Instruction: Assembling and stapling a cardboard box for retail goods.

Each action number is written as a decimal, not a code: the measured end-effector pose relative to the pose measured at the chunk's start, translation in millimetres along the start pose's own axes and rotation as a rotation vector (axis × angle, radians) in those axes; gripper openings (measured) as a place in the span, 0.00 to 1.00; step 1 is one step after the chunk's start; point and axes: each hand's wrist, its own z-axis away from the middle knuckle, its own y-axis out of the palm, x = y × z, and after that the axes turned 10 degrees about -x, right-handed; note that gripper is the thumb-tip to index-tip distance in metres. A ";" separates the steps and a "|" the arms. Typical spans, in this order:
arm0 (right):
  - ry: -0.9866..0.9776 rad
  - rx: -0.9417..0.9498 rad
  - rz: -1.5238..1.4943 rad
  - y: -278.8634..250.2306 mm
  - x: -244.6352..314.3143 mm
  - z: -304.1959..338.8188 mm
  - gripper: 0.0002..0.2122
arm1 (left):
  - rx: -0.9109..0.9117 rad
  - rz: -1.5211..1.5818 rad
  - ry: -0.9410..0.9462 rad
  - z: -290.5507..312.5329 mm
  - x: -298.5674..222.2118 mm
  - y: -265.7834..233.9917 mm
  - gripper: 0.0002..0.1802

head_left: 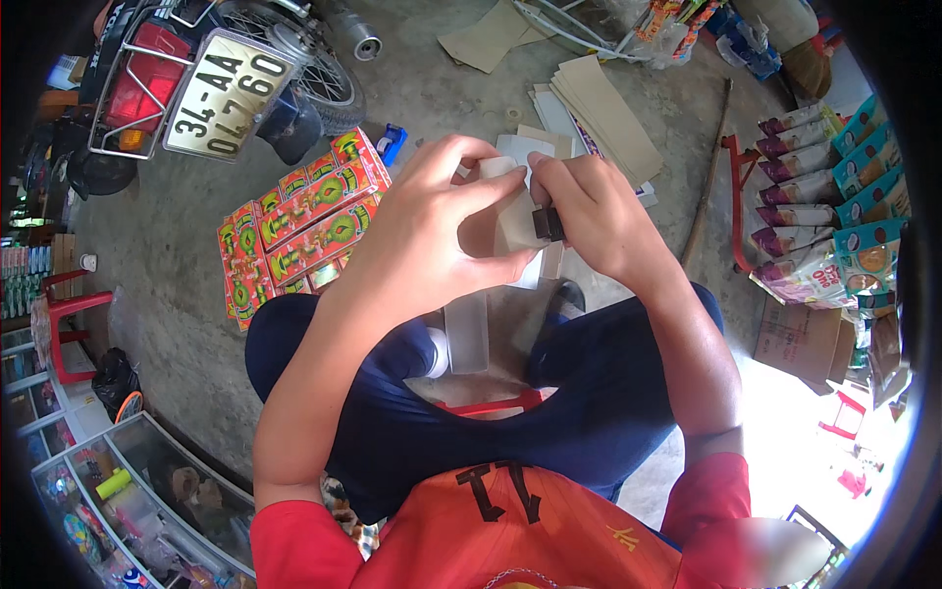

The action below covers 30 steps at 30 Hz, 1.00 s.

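A pale cardboard box point(516, 222), its inner side plain grey-white, is held up in front of me between both hands. My left hand point(442, 221) grips it from the left, with the thumb under the lower edge and the fingers over the top. My right hand point(596, 218) is closed at its right side, the thumb near the upper edge. A small black object point(549, 224) shows beneath the right fingers against the box; its kind is unclear. Below, between my legs, stands a long pale cardboard piece point(466, 334).
Red and green printed boxes point(314, 218) are stacked at left, near a small blue object point(392, 144). Flat cardboard sheets point(608, 118) lie ahead. A motorbike point(226, 88) stands far left; packaged bags point(800, 196) hang at right. A glass case point(147, 501) is lower left.
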 end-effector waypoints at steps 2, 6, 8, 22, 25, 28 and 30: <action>-0.016 0.003 0.035 1.6 -0.4 -0.7 0.08 | 0.003 0.002 -0.001 -0.3 -0.7 -0.9 0.33; -0.061 -0.019 0.117 5.1 -1.1 -0.2 0.07 | -0.001 0.014 0.002 -0.5 -0.1 -1.8 0.33; -0.073 -0.057 0.132 6.8 0.2 0.5 0.08 | -0.006 0.012 0.007 -1.1 0.0 -2.6 0.33; -0.027 -0.050 0.206 15.7 -1.5 2.8 0.10 | -0.028 -0.086 0.080 0.8 2.3 -6.4 0.36; 0.194 0.030 -0.053 2.4 6.5 -10.8 0.15 | -0.043 -0.126 0.090 -1.0 2.0 -10.2 0.36; 0.475 -0.049 -0.271 -12.1 11.1 -21.0 0.28 | -0.109 -0.061 0.143 -2.8 1.3 -10.6 0.37; 0.526 -0.081 -0.289 -18.7 5.3 -24.2 0.28 | -0.105 -0.057 0.192 -4.0 1.9 -10.2 0.36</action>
